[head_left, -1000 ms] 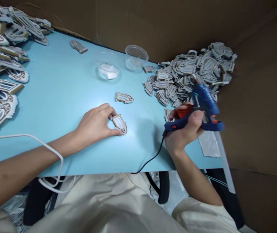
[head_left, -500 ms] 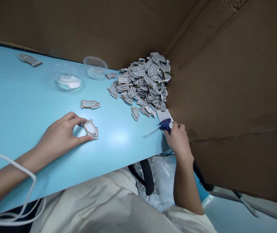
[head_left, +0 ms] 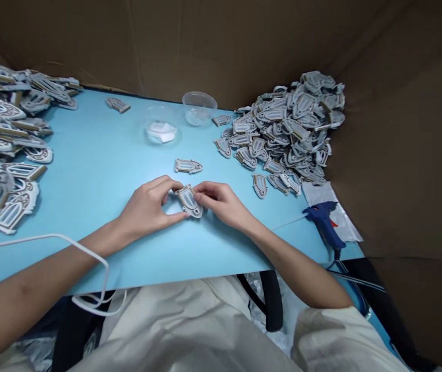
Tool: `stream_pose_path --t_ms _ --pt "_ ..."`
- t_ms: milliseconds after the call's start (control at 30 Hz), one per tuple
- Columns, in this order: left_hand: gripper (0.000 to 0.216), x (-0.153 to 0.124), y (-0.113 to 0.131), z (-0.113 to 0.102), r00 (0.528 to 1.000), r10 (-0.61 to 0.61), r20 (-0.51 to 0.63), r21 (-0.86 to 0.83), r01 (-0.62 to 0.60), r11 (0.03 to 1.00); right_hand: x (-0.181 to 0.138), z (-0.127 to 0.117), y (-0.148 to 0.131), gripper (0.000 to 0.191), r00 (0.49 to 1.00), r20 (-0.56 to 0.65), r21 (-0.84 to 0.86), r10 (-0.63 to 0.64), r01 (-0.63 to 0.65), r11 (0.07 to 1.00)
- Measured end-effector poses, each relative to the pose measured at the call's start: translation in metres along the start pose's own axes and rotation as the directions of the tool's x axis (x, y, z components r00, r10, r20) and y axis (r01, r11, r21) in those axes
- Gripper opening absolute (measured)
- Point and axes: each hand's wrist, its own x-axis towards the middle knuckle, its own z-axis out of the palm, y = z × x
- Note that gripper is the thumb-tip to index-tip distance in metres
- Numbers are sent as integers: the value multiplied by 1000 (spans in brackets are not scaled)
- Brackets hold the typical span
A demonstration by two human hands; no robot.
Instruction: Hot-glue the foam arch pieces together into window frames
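head view: left hand (head_left: pixel 147 209) and right hand (head_left: pixel 221 202) both pinch a small arched window piece (head_left: pixel 189 200) between their fingers, resting mid-bench (head_left: pixel 100 155); the blue glue gun (head_left: pixel 323 221) lies apart, right.

The arched window cutout (head_left: pixel 189 200) is a small flat piece with a grey-brown frame around a pale inner pane, rounded at one end and squared at the other. It lies on the blue table near the front edge, about mid-width, angled with its long axis running near-right to far-left, pinched from both sides.
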Motion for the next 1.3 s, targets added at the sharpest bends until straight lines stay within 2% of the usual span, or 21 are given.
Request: stream_pose_path --t_ms 100,300,700,1100,1300 --pt "40 -1 4 -1 989 118 -88 -26 -120 992 -6 -1 3 40 997 -31 281 72 -60 958" --pt "41 -1 13 -4 976 174 -129 -28 -179 984 -16 2 -3 45 990 -30 487 137 -105 867" --pt "39 -1 15 -4 969 193 -153 -11 -197 980 -21 4 -8 43 989 -8 572 146 -115 812" --pt "38 -1 18 -5 981 140 -136 -29 -145 989 -21 4 -10 45 988 -10 558 157 -125 820" --pt "40 -1 19 -6 987 114 -114 -36 -119 992 -20 4 -12 42 977 113 629 183 -213 748"
